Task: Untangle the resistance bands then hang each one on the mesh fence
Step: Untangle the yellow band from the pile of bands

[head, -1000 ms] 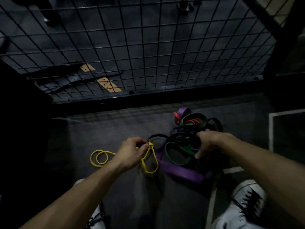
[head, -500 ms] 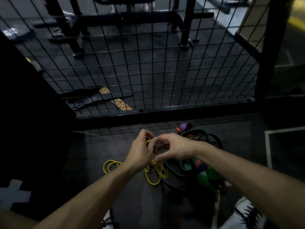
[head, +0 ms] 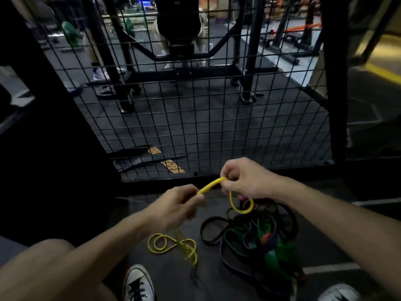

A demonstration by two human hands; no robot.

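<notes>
Yellow band [head: 211, 186] pinched between left hand [head: 181, 205], right hand [head: 243, 179]

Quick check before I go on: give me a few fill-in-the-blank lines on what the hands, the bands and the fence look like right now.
1. Both the left hand and the right hand hold the ____ band.
2. The band is stretched ____ the two hands.
3. The tangled pile of bands lies on the ____.
4. The number of bands hanging on the mesh fence is ____.

Missing words: yellow; between; floor; zero
</notes>
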